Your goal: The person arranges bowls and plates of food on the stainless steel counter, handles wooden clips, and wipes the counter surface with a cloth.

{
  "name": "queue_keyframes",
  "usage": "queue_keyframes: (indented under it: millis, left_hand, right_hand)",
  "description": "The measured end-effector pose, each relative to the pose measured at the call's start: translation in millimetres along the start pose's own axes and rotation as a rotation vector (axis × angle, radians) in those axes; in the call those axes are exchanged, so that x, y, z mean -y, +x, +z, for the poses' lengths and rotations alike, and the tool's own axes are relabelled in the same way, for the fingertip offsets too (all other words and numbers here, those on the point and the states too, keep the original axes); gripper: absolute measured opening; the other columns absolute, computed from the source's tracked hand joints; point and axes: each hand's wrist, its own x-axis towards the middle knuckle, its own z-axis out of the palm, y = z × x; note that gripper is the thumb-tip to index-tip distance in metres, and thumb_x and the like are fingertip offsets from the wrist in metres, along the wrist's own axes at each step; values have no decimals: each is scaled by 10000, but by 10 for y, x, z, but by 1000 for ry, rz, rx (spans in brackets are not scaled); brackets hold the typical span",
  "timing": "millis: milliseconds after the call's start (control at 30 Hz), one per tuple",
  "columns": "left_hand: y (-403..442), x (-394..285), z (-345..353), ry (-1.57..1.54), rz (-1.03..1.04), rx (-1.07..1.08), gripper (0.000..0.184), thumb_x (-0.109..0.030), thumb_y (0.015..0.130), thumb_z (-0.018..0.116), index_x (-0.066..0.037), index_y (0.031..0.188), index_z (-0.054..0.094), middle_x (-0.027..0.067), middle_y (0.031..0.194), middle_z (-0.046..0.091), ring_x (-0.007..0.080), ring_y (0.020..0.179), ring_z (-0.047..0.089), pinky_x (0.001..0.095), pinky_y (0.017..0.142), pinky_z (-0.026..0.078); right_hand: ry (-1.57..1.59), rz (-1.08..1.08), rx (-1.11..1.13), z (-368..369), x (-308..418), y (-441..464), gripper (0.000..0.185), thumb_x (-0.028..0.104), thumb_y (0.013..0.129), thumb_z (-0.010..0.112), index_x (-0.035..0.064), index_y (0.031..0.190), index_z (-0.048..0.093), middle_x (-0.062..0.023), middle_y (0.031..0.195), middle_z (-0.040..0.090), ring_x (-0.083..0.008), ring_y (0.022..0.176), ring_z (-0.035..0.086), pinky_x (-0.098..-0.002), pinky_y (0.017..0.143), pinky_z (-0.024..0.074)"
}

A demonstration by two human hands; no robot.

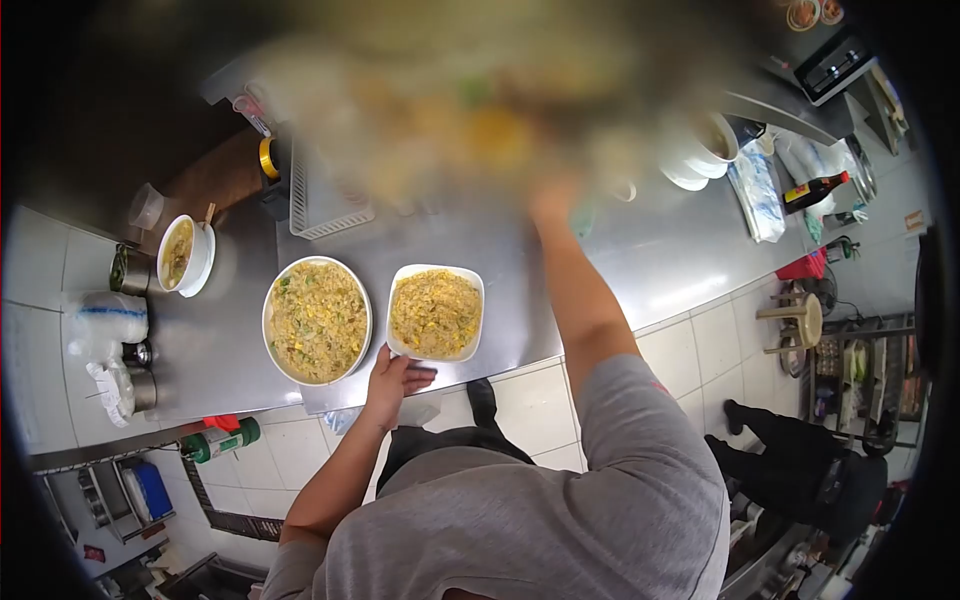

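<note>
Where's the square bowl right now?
In the head view, the square bowl sits by the front edge of the counter, just right of the round dish; the left hand is at the bowl's near side.

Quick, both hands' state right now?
Left hand: open, fingers extended at the near edge of the square rice dish; not wrapped around it.
Right hand: cannot tell, lost in the blur at the top.
</note>
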Motion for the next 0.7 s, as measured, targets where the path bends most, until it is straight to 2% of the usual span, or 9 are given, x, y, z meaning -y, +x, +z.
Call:
queue_keyframes:
  millis: [167, 233, 267, 367, 433, 500, 567, 600, 700]
  left_hand:
    - [138, -38, 104, -45, 99, -61, 311, -63, 908, 358, 0, 1210, 393, 215, 1033, 609, 290, 850, 661, 359, 746, 557]
    - [111, -25, 105, -51, 115, -77, 316, -45, 890, 362, 18, 1197, 403, 214, 998, 621, 296, 841, 664, 362, 740, 560]
    - [103, -29, 116, -44, 125, -87, 321, -34, 875, 367, 26, 1187, 410, 218, 1007, 618, 297, 840, 665, 360, 739, 562]
    - [67, -22, 178, -49, 136, -96, 333, -16, 851, 370, 40, 1177, 414, 224, 1016, 615, 300, 846, 664, 359, 735, 565]
    - [15, 55, 175, -51, 133, -107, 340, -8, 842, 369, 45, 1176, 412, 226, 1015, 614, 303, 853, 663, 358, 733, 566]
    - [17, 99, 134, -71, 147, -100, 356, 4, 826, 359, 47, 1174, 413, 228, 1024, 610, 304, 860, 662, 361, 731, 569]
    - [-41, 84, 156, -55, 141, -104, 356, 8, 823, 354, 54, 1171, 412, 229, 1035, 606, 309, 869, 660, 366, 739, 569]
    - [-72, 74, 174, -71, 114, -127, 344, 3, 828, 359, 58, 1164, 409, 233, 1031, 605, 308, 858, 660, 370, 737, 572]
    - [-146, 24, 178, -96, 82, -157, 343, -4, 830, 362, 71, 1161, 410, 232, 1027, 605, 309, 845, 659, 373, 737, 576]
  right_hand:
    - [-120, 12, -46, -13, 30, 278, 604, 380, 829, 557, -19, 1271, 456, -223, 1389, 361, -344, 1287, 328, -459, 1083, 217]
    - [-71, -204, 333, -322, -8, 192, 510, 292, 771, 618, 12, 1185, 512, -184, 1307, 437, -334, 1207, 386, -459, 1021, 290]
    - [-68, -194, 328, -348, -48, 32, 510, 292, 771, 618, 12, 1185, 512, -184, 1307, 437, -334, 1207, 386, -459, 1021, 290]
    - [98, -401, 40, -381, -38, -208, 452, 179, 717, 656, 40, 1129, 531, -150, 1213, 483, -335, 1135, 413, -457, 960, 334]
    - [219, -257, -145, -438, 24, -174, 485, 101, 688, 674, 43, 1145, 522, -154, 1164, 486, -351, 1107, 418, -459, 951, 337]
    - [139, -212, -127, -250, -11, 92, 500, 153, 732, 641, 32, 1197, 501, -170, 1223, 464, -354, 1167, 389, -459, 1001, 302]
    - [56, -46, -356, 116, -118, 300, 542, 232, 782, 594, -5, 1251, 459, -189, 1306, 420, -345, 1250, 332, -456, 1060, 232]
    - [-168, 149, -224, 113, -45, 315, 575, 294, 820, 546, -34, 1277, 429, -200, 1364, 378, -336, 1307, 277, -450, 1096, 167]
    - [-233, 181, -39, 47, 9, 480, 589, 306, 819, 555, -43, 1275, 426, -204, 1362, 377, -338, 1301, 282, -448, 1097, 160]
